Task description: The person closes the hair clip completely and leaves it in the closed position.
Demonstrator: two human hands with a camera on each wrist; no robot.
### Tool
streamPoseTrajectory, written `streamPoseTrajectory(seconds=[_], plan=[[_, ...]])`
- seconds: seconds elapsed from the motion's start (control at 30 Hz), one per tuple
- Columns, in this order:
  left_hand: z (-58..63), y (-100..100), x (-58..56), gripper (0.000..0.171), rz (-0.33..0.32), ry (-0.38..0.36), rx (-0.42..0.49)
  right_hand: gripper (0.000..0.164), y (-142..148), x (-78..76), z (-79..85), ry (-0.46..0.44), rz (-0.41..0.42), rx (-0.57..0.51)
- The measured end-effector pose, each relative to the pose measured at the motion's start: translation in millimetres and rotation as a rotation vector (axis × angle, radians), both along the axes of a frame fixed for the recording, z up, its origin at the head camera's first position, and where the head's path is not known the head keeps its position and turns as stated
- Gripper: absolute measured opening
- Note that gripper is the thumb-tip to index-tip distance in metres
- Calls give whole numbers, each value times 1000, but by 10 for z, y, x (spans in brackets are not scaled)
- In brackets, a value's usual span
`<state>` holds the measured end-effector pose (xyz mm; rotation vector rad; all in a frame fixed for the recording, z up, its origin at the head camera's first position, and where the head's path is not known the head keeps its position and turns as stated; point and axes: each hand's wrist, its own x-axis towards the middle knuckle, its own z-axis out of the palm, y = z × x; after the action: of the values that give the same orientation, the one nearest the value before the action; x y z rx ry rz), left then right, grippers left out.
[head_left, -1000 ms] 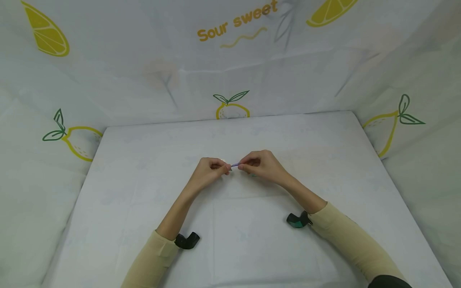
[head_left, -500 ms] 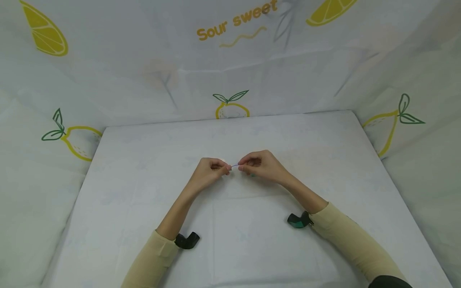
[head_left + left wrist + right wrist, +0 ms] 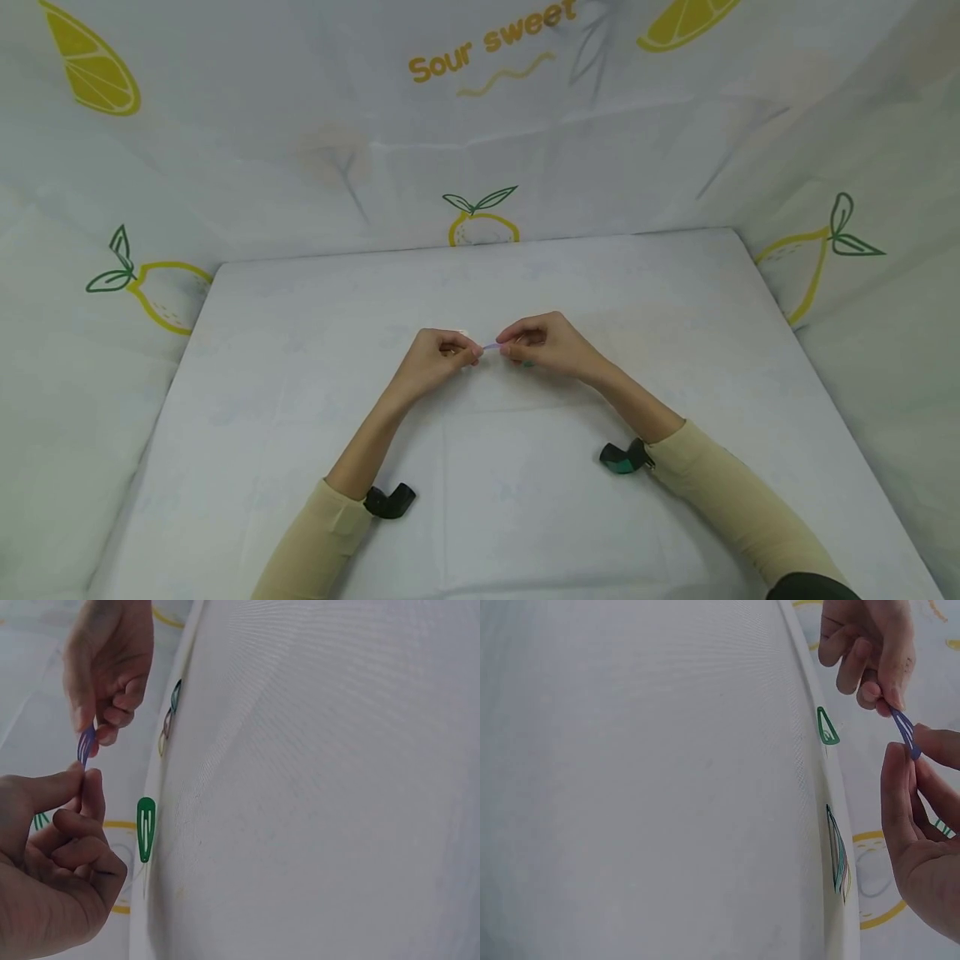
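Observation:
A purple-blue snap hair clip (image 3: 491,346) is stretched between my two hands above the table. My left hand (image 3: 441,357) pinches one end between thumb and forefinger. The other end is pinched by the thumb and fingertips of my right hand (image 3: 551,343). In the left wrist view, the slotted body of the hair clip (image 3: 86,746) shows between the fingertips; the right wrist view also shows the hair clip (image 3: 905,732) spanning both hands. On the table near the hands lies a green snap hair clip (image 3: 146,829), apart from them.
More hair clips (image 3: 170,718) in teal, pinkish and yellow tones lie close together on the white-covered table (image 3: 487,500). Behind and beside the table hangs a white cloth (image 3: 300,150) with lemon prints. A dark wrist device (image 3: 390,502) sits at each cuff.
The purple-blue clip turned to a thin edge half a second ago and now shows slightly broader again. My right hand has shifted a touch to the right; the left has hardly moved.

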<state>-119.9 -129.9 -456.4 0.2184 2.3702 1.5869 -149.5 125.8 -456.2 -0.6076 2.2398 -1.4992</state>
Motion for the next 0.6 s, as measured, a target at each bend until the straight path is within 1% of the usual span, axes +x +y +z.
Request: streamPoseTrajectory(seconds=[0.3, 0.43, 0.6], plan=[[-20, -1, 5, 16, -11, 77, -40, 20, 19, 2, 1, -11, -11, 18], [-35, 2, 14, 14, -1, 85, -63, 19, 22, 3, 1, -6, -12, 29], [-52, 5, 16, 10, 11, 73, -95, 20, 13, -1, -2, 5, 4, 41]])
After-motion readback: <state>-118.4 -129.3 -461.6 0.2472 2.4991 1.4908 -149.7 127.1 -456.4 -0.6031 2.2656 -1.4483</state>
